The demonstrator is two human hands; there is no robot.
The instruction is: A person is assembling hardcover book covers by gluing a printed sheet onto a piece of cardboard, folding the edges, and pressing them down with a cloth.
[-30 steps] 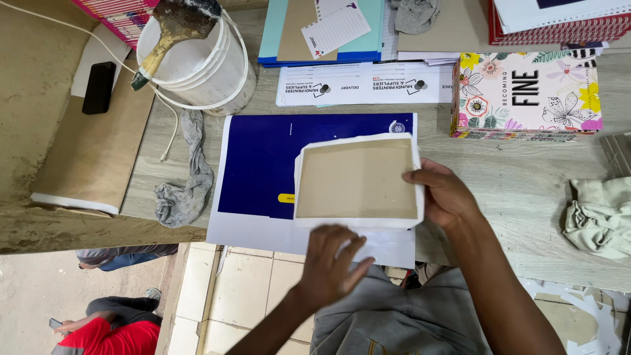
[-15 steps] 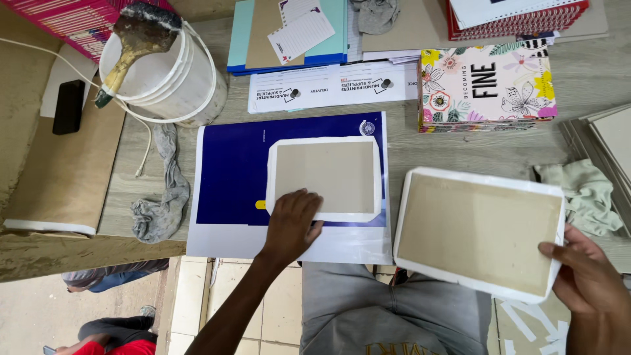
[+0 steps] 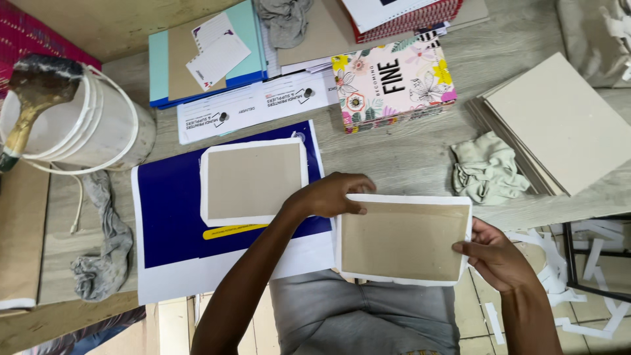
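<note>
A bookbinding workshop: glue bucket, stacked greyboard, paper offcuts.

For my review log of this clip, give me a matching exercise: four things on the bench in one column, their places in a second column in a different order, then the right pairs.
Things:
1. white bucket
2. flowered book
3. white-edged board
4. stack of grey boards

Places:
A. held between the left hand and the right hand
B. far left, with a brush resting on it
C. far right of the bench
D. top centre, beyond the crumpled pale cloth

Pairs: 1-B, 2-D, 3-A, 4-C
</note>
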